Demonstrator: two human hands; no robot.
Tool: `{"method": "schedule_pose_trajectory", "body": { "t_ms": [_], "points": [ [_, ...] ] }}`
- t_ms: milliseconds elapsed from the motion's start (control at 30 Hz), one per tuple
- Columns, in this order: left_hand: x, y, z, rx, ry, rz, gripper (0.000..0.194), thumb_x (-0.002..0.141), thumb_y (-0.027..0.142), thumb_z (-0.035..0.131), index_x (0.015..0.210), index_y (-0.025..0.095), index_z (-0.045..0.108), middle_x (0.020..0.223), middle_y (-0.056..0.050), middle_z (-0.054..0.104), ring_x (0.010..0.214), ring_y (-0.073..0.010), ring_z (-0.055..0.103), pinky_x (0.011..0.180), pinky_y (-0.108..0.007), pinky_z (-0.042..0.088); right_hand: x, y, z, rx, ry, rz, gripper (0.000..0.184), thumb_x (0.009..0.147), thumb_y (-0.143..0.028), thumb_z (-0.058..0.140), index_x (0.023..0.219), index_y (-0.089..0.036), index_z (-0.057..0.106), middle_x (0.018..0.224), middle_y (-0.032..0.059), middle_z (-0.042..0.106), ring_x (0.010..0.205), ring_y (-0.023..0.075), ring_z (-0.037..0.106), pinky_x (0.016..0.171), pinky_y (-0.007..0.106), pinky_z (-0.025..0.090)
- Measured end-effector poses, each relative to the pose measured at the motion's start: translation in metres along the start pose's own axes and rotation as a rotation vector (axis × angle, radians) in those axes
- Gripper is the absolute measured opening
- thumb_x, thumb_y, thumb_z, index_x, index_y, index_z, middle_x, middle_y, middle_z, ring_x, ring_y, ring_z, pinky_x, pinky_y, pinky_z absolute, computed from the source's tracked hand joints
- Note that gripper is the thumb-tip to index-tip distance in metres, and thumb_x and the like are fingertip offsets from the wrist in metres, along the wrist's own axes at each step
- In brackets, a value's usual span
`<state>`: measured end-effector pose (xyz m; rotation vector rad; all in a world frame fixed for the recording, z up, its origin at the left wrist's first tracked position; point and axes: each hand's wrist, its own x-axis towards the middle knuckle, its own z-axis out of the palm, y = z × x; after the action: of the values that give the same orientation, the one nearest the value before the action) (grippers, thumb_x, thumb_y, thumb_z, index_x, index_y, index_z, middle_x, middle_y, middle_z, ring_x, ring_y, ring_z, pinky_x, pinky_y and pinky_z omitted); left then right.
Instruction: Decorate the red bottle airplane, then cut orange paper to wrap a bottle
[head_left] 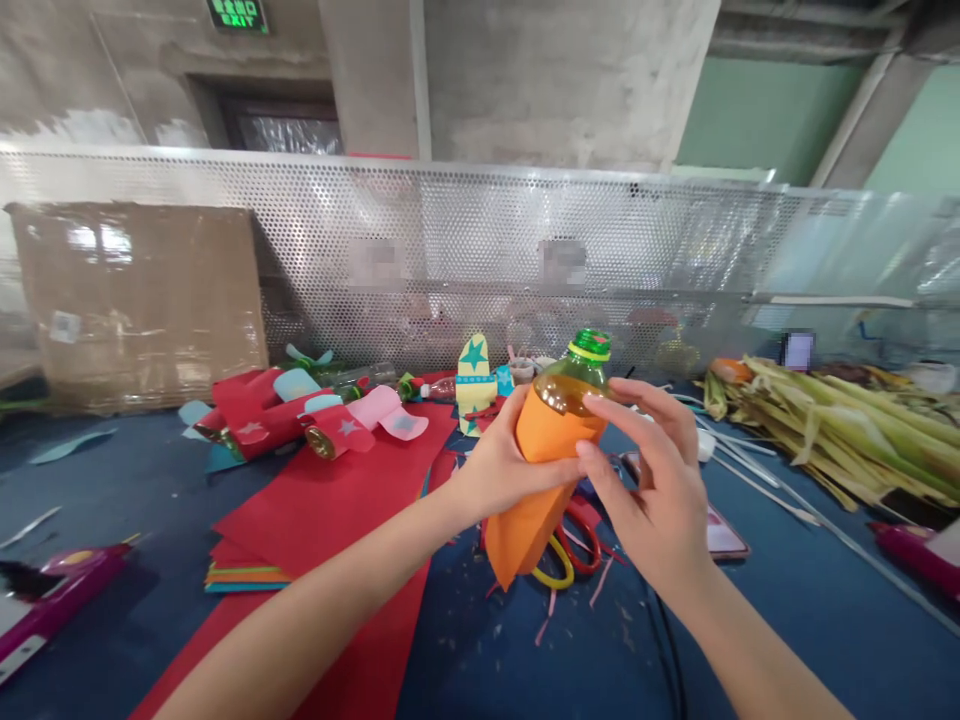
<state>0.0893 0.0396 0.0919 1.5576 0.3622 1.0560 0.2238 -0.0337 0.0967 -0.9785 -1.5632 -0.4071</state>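
Observation:
A green plastic bottle (589, 374) with a bare, capless neck tilts to the right above the table. Orange paper (551, 440) is wrapped around its body, and a loose corner hangs down below. My left hand (501, 455) is closed around the wrapped bottle from the left, its thumb lying across the paper. On the right side, my right hand (652, 455) presses thumb and forefinger against the paper near its upper edge, with other fingers behind the bottle. Scissors with red and yellow handles (589, 540) lie beneath, partly hidden by the paper.
Red paper sheets (337, 500) lie left of centre. Behind them rest red paper-wrapped bottles (277, 410). A purple glue gun (64, 600) sits far left. Corn husks (847, 420) and a phone (726, 532) are on the right. A perforated metal panel (480, 240) borders the back.

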Motion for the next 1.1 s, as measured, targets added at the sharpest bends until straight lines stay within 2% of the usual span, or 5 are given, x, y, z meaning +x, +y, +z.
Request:
{"method": "schedule_pose_trajectory", "body": {
  "t_ms": [133, 233, 500, 900, 1100],
  "points": [
    [0.001, -0.006, -0.003, 0.019, -0.010, 0.023, 0.066, 0.062, 0.023, 0.080, 0.121, 0.024, 0.049, 0.118, -0.007, 0.059, 0.107, -0.0250, 0.058, 0.091, -0.037, 0.047, -0.003, 0.005, 0.002, 0.074, 0.050, 0.036, 0.028, 0.082, -0.015, 0.062, 0.104, -0.033, 0.059, 0.114, 0.0042, 0.049, 0.111, 0.0233, 0.050, 0.090, 0.045, 0.049],
    [0.004, -0.012, -0.004, -0.048, -0.016, 0.011, 0.068, 0.060, 0.023, 0.081, 0.120, 0.025, 0.050, 0.115, -0.007, 0.060, 0.104, -0.0247, 0.059, 0.090, -0.037, 0.047, -0.005, 0.010, 0.004, 0.099, 0.011, 0.078, 0.020, 0.081, -0.018, 0.064, 0.096, -0.030, 0.059, 0.112, 0.0040, 0.050, 0.109, 0.0235, 0.051, 0.091, 0.047, 0.048],
    [0.006, -0.018, 0.001, -0.042, 0.012, -0.037, 0.065, 0.057, 0.025, 0.082, 0.114, 0.021, 0.051, 0.109, -0.008, 0.061, 0.099, -0.0234, 0.061, 0.086, -0.037, 0.049, -0.005, 0.013, 0.007, 0.157, -0.051, 0.176, 0.012, 0.083, -0.022, 0.061, 0.093, -0.028, 0.059, 0.113, 0.0048, 0.049, 0.111, 0.0242, 0.050, 0.094, 0.051, 0.047],
    [0.008, -0.025, 0.001, -0.063, 0.023, 0.002, 0.063, 0.058, 0.023, 0.080, 0.112, 0.021, 0.048, 0.110, -0.008, 0.061, 0.096, -0.0225, 0.062, 0.084, -0.036, 0.050, -0.009, 0.015, 0.020, 0.516, 0.005, 0.330, 0.031, 0.079, -0.020, 0.065, 0.104, -0.029, 0.050, 0.116, 0.0036, 0.050, 0.117, 0.0193, 0.049, 0.097, 0.041, 0.048],
    [0.007, -0.015, -0.005, 0.090, -0.030, 0.006, 0.069, 0.059, 0.025, 0.081, 0.119, 0.021, 0.046, 0.113, -0.009, 0.061, 0.103, -0.0260, 0.059, 0.090, -0.042, 0.048, 0.001, 0.023, 0.010, 0.583, -0.003, 0.435, 0.038, 0.086, -0.040, 0.056, 0.123, -0.031, 0.050, 0.129, 0.0060, 0.054, 0.121, 0.0214, 0.051, 0.101, 0.043, 0.044]
  ]
}}
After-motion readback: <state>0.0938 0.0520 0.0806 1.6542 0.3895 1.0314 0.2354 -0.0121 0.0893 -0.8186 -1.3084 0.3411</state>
